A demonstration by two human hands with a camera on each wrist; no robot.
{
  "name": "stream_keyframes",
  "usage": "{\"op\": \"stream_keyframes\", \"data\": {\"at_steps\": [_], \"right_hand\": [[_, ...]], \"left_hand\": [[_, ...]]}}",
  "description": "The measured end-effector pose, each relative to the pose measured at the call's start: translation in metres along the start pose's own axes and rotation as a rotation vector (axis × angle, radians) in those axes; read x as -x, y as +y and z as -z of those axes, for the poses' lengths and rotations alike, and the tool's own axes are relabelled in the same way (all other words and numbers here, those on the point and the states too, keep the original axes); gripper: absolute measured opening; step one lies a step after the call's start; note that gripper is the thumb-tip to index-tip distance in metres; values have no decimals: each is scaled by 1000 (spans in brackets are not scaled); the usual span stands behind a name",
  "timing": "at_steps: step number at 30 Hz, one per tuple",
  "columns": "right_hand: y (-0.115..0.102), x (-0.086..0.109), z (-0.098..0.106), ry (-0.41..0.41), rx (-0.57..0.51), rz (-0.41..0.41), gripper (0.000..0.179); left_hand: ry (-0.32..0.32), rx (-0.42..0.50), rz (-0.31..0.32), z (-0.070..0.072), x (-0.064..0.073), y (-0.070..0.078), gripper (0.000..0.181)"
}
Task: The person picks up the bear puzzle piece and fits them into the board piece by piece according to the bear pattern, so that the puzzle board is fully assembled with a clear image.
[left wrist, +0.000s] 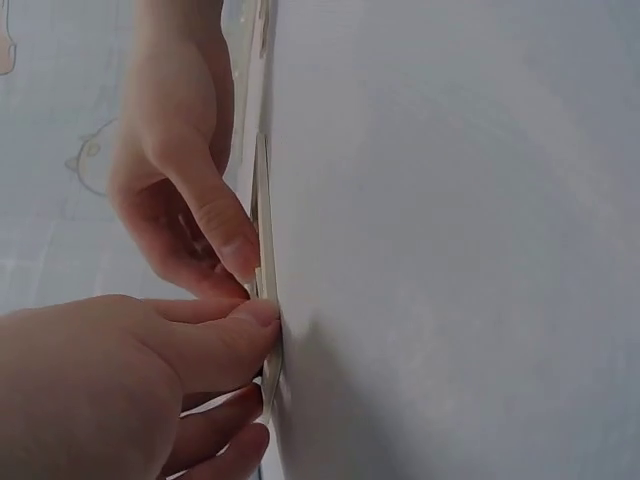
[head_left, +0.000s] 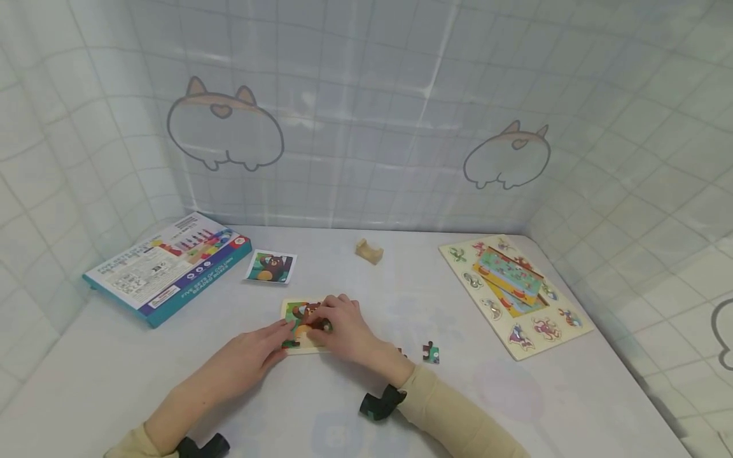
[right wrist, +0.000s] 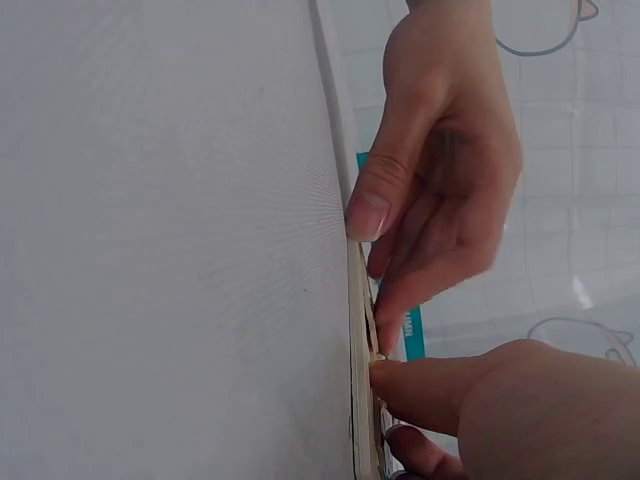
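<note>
A small bear jigsaw board (head_left: 291, 307) lies on the table, partly hidden under both hands. My left hand (head_left: 246, 361) holds the board at its left side, its thumb (right wrist: 368, 215) against the near edge and its index finger reaching over the top. Over the board's right half, my right hand (head_left: 343, 327) pinches a puzzle piece (head_left: 327, 326) that its fingers mostly hide. The fingertips of both hands come close together at the board in the left wrist view. Right of my right wrist lies a loose puzzle piece (head_left: 431, 352), with another partly hidden by the forearm.
A bear picture card (head_left: 272, 267) lies behind the board, beside a blue-edged box (head_left: 172, 264) on the left. A small wooden block (head_left: 369, 251) stands at the back. To the right lies a wooden animal board (head_left: 504, 331) with colourful cards (head_left: 509, 277) on it.
</note>
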State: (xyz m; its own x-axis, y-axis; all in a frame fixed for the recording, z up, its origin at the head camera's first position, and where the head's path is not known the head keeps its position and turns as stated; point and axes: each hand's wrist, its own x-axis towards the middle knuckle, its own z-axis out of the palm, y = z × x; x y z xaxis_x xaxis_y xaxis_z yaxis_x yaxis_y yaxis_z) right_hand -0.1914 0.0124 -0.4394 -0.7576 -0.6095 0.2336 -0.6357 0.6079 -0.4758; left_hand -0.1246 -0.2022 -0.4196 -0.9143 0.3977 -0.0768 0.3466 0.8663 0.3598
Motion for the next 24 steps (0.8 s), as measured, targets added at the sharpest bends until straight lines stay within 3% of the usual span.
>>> {"op": "stream_keyframes", "data": {"at_steps": [6,18,24], "right_hand": [[0,0,0,2,19,-3,13],[12,-2,4,21,-9,-52,17],[16,-3,5,9,-24,-38,17]], "left_hand": [[13,-59,-23,-1,0,1,36],[44,-72,-62,-4,-1,1,33],[-4,-53,-69,1,0,-1,38]]}}
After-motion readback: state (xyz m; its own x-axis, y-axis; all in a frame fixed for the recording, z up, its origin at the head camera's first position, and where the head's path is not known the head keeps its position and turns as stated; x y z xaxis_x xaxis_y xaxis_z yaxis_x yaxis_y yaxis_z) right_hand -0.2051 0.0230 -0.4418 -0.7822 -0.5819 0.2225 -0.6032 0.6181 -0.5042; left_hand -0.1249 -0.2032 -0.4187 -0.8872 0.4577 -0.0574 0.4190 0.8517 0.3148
